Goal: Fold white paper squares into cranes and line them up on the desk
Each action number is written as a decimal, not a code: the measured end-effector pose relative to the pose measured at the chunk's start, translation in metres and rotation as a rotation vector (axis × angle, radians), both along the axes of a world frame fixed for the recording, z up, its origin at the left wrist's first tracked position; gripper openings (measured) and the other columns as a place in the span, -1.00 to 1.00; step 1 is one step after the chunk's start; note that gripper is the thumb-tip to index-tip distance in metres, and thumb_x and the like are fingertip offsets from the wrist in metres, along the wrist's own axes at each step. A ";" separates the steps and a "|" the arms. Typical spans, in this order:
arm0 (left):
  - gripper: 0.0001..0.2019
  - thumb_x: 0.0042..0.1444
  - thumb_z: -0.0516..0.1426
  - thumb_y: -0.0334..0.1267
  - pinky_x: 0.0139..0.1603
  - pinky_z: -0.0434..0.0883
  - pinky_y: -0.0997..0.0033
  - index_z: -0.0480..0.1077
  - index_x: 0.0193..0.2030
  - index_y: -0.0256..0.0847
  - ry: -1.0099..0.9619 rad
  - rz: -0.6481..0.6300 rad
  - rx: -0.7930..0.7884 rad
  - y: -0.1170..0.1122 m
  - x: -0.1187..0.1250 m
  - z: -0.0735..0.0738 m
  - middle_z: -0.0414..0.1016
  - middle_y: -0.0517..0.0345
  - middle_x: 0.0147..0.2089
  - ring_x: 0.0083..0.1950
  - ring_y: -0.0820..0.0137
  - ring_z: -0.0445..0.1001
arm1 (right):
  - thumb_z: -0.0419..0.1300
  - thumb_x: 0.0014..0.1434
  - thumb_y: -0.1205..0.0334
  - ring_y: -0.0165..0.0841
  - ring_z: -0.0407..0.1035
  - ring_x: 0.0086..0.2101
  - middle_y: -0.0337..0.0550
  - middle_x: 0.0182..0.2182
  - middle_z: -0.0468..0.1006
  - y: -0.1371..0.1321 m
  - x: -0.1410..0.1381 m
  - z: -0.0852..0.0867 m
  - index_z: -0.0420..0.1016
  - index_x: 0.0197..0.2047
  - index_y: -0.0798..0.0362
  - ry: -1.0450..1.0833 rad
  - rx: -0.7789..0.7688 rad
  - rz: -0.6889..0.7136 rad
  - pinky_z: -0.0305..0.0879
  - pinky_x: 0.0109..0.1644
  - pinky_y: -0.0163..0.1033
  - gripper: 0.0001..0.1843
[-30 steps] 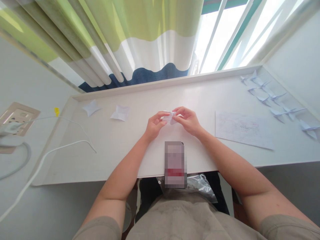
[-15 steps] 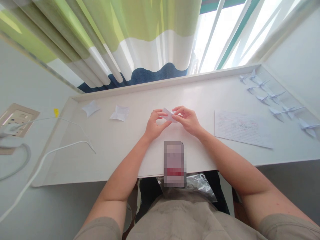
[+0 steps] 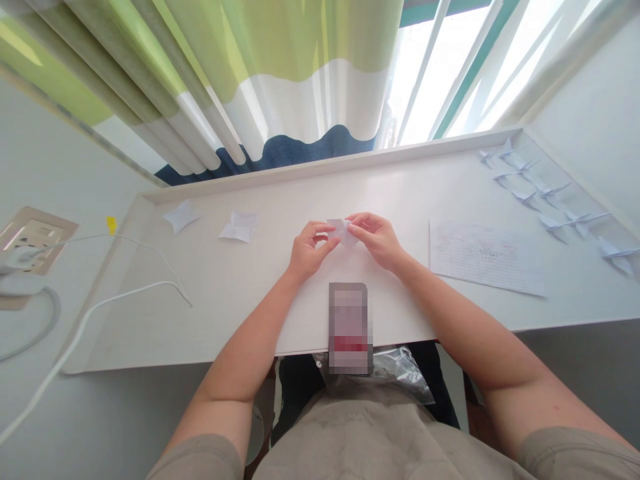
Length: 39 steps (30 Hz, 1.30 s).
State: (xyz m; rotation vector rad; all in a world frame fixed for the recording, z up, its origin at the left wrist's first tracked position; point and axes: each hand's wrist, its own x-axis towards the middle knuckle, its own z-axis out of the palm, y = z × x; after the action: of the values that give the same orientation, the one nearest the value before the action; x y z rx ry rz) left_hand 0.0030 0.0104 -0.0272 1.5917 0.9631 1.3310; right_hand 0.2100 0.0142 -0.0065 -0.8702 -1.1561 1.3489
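A small folded piece of white paper [image 3: 341, 231] is held just above the white table [image 3: 230, 287] between both hands. My left hand [image 3: 306, 251] pinches its left side with thumb and fingers curled. My right hand [image 3: 377, 239] pinches its right side, fingers bent over it. Much of the paper is hidden by my fingertips.
Two folded white paper shapes [image 3: 241, 226] lie at the back left. A printed sheet [image 3: 483, 259] lies to the right, with several folded paper cranes [image 3: 550, 200] along the far right. A phone [image 3: 349, 327] overhangs the table's front edge. A white cable [image 3: 125, 293] crosses the left side.
The folded paper has been turned and shifted slightly between my fingertips. Both hands stayed in the same spot over the table.
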 end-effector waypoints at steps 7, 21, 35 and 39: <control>-0.76 0.43 0.29 -0.04 0.13 0.63 0.19 0.71 0.06 -0.08 0.144 0.010 0.180 -0.002 -0.005 0.004 0.58 0.00 0.04 0.06 0.28 0.60 | 0.68 -0.06 -0.31 -0.29 0.55 -0.21 -0.22 -0.19 0.68 0.001 -0.001 -0.002 0.55 -0.33 -0.06 0.012 -0.079 0.025 0.52 -0.09 -0.13 -0.40; -0.85 0.38 0.38 -0.07 0.08 0.61 0.19 0.66 -0.03 -0.05 0.250 0.094 0.363 -0.002 -0.004 0.007 0.66 0.05 -0.03 -0.02 0.28 0.64 | 0.68 -0.08 -0.34 -0.34 0.50 -0.32 -0.29 -0.31 0.63 0.000 0.001 0.001 0.49 -0.30 -0.07 0.075 -0.163 0.117 0.50 -0.19 -0.17 -0.34; -0.84 0.34 0.40 -0.05 0.10 0.63 0.14 0.66 -0.13 -0.06 0.155 0.112 0.166 -0.009 -0.001 0.005 0.74 0.10 -0.09 -0.06 0.26 0.70 | 0.67 -0.03 -0.34 -0.21 0.59 -0.10 -0.18 -0.13 0.72 -0.001 -0.001 0.001 0.52 -0.30 -0.09 -0.010 -0.008 0.056 0.55 0.04 -0.06 -0.39; -0.75 0.29 0.35 -0.27 0.18 0.60 0.10 0.64 0.09 -0.01 0.175 0.045 0.162 -0.005 -0.004 0.001 0.70 0.04 0.09 0.13 0.20 0.64 | 0.67 -0.01 -0.32 -0.20 0.63 -0.12 -0.19 -0.17 0.72 -0.001 0.000 0.001 0.60 -0.19 -0.10 -0.038 0.018 0.073 0.56 0.02 -0.03 -0.41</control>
State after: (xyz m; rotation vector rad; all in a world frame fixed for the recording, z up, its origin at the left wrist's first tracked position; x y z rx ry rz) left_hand -0.0012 0.0056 -0.0263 1.8442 1.0224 1.3461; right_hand 0.2101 0.0129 -0.0058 -0.8515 -1.2381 1.3844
